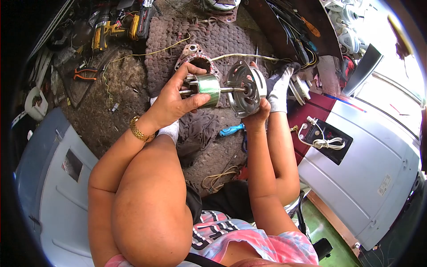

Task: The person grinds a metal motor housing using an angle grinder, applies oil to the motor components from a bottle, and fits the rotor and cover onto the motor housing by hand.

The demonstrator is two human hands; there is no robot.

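My left hand [171, 100] is closed around a motor rotor [208, 90], thumb and fingers on its shiny, green-tinted body. The rotor's steel shaft [232, 90] runs right to the hub of a round metal motor end cover [235, 80]. My right hand [259, 116] grips that cover from behind and below; some of its fingers are hidden by the metal. Just beyond my left fingers lies a motor housing [191, 50] with a round opening, on a woven mat [167, 35]. A yellowish wire [240, 55] runs past it.
A blue-handled screwdriver [231, 130] and a dark cloth [200, 131] lie between my feet. Orange-handled pliers [85, 74] and a yellow power drill [105, 32] are at upper left. A large white-and-maroon panel [351, 164] stands right, a grey-blue panel [58, 178] left.
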